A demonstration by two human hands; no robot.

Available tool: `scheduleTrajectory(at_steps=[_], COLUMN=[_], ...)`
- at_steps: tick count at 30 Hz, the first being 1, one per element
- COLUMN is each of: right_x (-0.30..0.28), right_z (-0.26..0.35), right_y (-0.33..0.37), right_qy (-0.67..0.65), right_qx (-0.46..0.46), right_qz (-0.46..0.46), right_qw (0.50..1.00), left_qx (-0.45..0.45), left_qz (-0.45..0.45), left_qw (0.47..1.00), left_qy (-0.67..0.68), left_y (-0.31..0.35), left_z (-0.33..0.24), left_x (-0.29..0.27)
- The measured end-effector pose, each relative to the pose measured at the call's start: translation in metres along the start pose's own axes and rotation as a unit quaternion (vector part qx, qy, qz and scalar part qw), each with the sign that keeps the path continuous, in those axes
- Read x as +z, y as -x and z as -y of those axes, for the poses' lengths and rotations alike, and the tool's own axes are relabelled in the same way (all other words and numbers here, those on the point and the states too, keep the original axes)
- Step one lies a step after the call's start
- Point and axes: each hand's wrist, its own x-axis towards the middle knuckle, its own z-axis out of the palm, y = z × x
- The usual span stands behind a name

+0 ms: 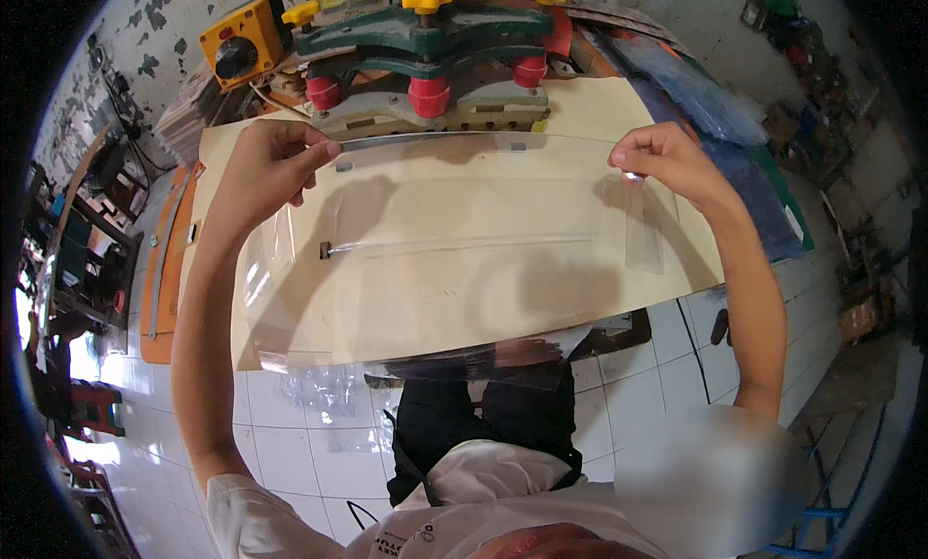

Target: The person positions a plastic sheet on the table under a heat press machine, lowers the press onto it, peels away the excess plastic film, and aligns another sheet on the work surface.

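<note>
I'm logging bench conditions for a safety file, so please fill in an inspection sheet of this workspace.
Surface: cream board, shadows across it.
Things in hand: clear sheet, over the board.
Clutter: blue plastic at right.
Hands: left hand and right hand each pinch the sheet's far edge, near its ends.
Cables: dark line on the floor at right, probably a black cable.
Surroundings: green machine beyond, yellow box at its left, tiled floor, peeling wall.

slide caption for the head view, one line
Left hand and right hand pinch the far edge of a clear plastic sheet over a cream surface, before a yellow-knobbed green machine.
</note>
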Motion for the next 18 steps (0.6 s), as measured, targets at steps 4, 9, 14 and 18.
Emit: scheduleTrajectory(at_steps=[4, 9, 14, 18], right_x=[0.012, 0.035, 0.042, 0.038], right_z=[-0.023, -0.062, -0.081, -0.081], right_y=[-0.026, -0.056, -0.084, -0.099], right_qy=[0.037, 0.047, -0.041, -0.015], right_qx=[0.046, 0.083, 0.145, 0.142], right_qz=[-0.022, -0.044, -0.021, -0.034], right_qw=[0.998, 0.995, 0.988, 0.989], left_qx=[-0.034, -0.083, -0.075, -0.083], left_qz=[0.061, 0.128, 0.163, 0.162], left_qw=[0.997, 0.987, 0.983, 0.983], left_qy=[-0.039, -0.057, -0.031, -0.012], left_y=[-0.019, -0.037, -0.052, -0.066], left_z=[0.029, 0.070, 0.102, 0.111], left_x=[0.014, 0.036, 0.041, 0.033])
